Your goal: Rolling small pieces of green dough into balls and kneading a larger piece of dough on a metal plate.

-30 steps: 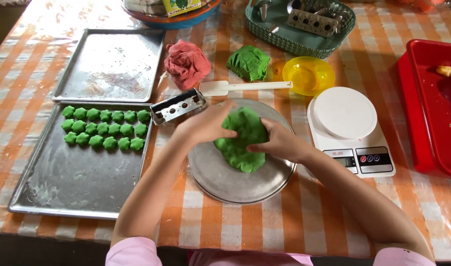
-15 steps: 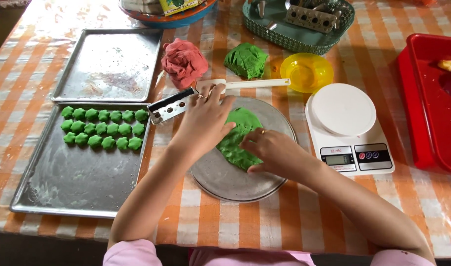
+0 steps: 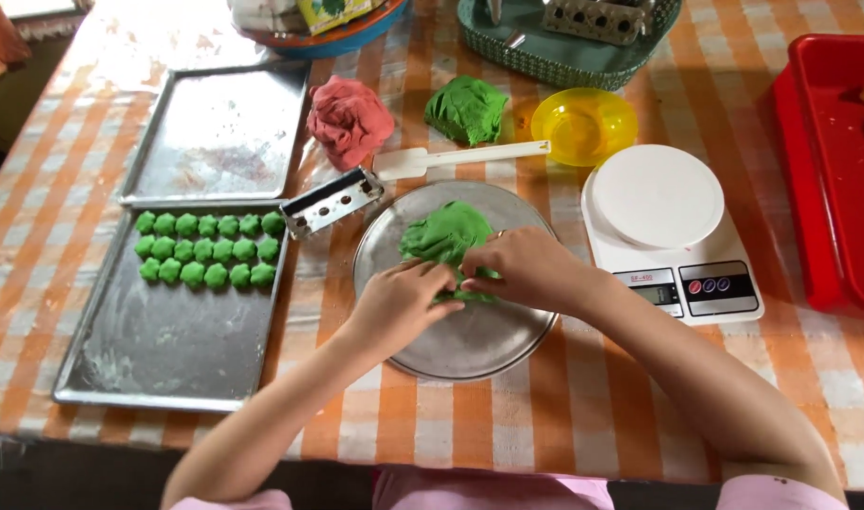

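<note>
A lump of green dough [image 3: 448,232] lies on a round metal plate [image 3: 470,342] in the middle of the table. My left hand [image 3: 401,302] and my right hand [image 3: 520,269] meet at the near edge of the lump, fingers pinching the dough between them. To the left, a metal tray [image 3: 158,340] holds several small green dough balls [image 3: 208,249] in rows.
A second metal tray [image 3: 217,134], a metal scraper [image 3: 331,200], a white spatula [image 3: 460,156], a red dough lump [image 3: 349,118] and another green lump [image 3: 466,109] lie behind. A yellow bowl [image 3: 583,125], white kitchen scale [image 3: 663,227] and red tray [image 3: 843,161] stand to the right.
Both hands have drawn back toward me, from the top of the dough to its near edge. The lump now lies flatter and uncovered at the far side.
</note>
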